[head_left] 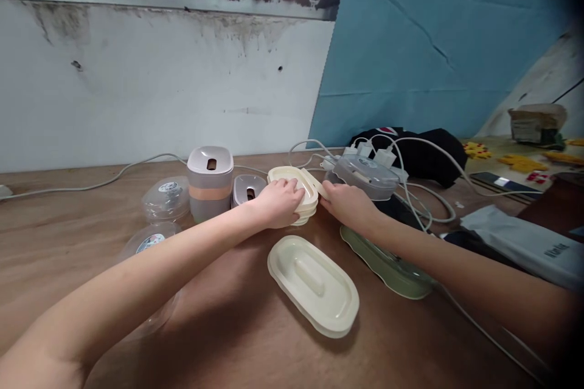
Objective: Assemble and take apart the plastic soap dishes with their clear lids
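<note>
A stack of cream plastic oval trays (305,192) stands at the middle of the table. My left hand (279,202) has its fingers curled over the near left side of this stack. At the stack's right side, my right hand (347,203) pinches the edge of a tilted cream oval tray (314,182), which is partly hidden behind the stack. Nearer to me lies a single cream oval tray (314,285) with a raised bar along its middle. Behind my left hand is a low grey box (244,183) with a slot in its top.
Left of centre stands a tall grey box (210,188) with an orange band. Clear round containers (166,199) are beside it, partly behind my left forearm. On the right are a green tray (381,264), a clear-lidded box (366,175), white chargers with cables (384,158) and a white packet (524,240).
</note>
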`<state>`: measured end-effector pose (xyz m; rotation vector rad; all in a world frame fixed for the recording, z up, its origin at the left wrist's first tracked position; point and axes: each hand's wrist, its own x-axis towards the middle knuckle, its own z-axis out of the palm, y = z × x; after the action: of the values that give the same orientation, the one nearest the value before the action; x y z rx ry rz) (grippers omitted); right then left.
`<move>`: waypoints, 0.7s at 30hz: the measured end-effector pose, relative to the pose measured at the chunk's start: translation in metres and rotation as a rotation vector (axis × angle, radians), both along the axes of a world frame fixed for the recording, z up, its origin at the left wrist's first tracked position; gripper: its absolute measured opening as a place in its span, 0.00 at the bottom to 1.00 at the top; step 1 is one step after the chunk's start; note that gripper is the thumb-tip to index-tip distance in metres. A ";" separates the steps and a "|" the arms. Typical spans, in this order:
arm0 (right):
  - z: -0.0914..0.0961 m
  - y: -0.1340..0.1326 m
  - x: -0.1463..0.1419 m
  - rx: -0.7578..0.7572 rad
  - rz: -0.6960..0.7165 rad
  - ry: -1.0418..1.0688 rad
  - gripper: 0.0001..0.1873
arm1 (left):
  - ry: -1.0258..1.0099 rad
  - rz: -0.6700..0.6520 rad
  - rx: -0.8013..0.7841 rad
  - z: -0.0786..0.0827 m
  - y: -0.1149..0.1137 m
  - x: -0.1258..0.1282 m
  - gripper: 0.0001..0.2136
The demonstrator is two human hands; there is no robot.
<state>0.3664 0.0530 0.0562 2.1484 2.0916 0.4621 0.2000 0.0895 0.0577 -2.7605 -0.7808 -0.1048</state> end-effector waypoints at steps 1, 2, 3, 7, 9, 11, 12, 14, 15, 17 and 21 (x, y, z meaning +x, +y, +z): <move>-0.001 0.000 0.000 -0.018 -0.008 -0.015 0.14 | 0.000 -0.001 -0.001 0.000 0.000 0.000 0.19; -0.001 0.000 0.000 -0.037 -0.015 -0.028 0.14 | -0.001 -0.001 -0.002 0.000 0.000 0.000 0.19; -0.001 -0.001 0.000 -0.056 -0.018 -0.039 0.14 | -0.003 -0.002 -0.004 0.000 0.000 -0.001 0.19; 0.004 -0.002 -0.002 -0.134 -0.018 -0.070 0.15 | -0.009 -0.015 -0.011 0.000 -0.001 -0.001 0.19; 0.007 -0.001 -0.003 -0.162 -0.020 -0.081 0.15 | -0.012 -0.017 -0.014 0.000 -0.001 -0.001 0.18; 0.009 -0.001 -0.003 -0.177 -0.031 -0.092 0.15 | -0.015 -0.018 -0.017 -0.001 -0.002 -0.001 0.18; 0.009 -0.001 -0.002 -0.182 -0.039 -0.097 0.15 | -0.017 -0.018 -0.019 -0.001 -0.002 -0.001 0.17; 0.007 -0.002 -0.001 -0.191 -0.053 -0.108 0.15 | -0.022 -0.017 -0.023 -0.002 -0.003 -0.002 0.16; 0.006 -0.002 -0.001 -0.196 -0.057 -0.114 0.15 | -0.025 -0.015 -0.025 -0.002 -0.003 -0.002 0.16; 0.003 -0.004 -0.001 -0.215 -0.056 -0.124 0.15 | -0.031 -0.010 -0.029 -0.002 -0.004 -0.003 0.17; 0.001 -0.001 -0.003 -0.290 -0.005 -0.134 0.16 | -0.034 -0.008 -0.034 -0.002 -0.005 -0.003 0.16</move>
<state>0.3630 0.0515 0.0569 1.9047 1.9450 0.2735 0.1969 0.0850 0.0556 -2.8009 -0.7879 -0.1411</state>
